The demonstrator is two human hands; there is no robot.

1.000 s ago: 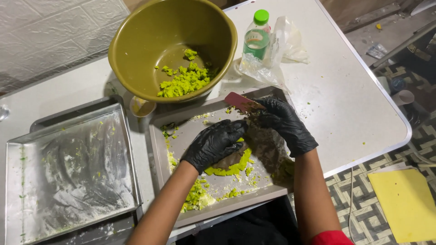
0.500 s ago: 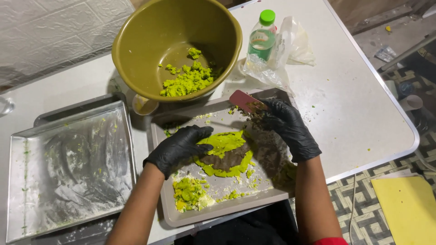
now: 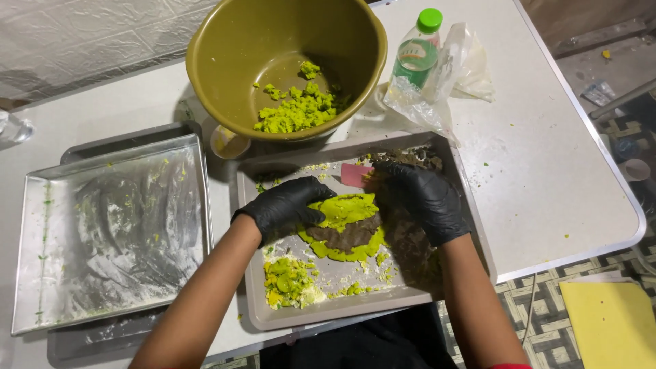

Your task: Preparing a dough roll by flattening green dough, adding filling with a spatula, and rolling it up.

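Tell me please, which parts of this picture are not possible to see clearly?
- Head view: the red scraper is partly hidden under the right hand; its full shape is unclear.
- The green dough is partly covered by the left hand and the brown filling.
- The small cup sits half under the olive bowl; its contents cannot be told.
- The yellow board is cut off by the frame edge.
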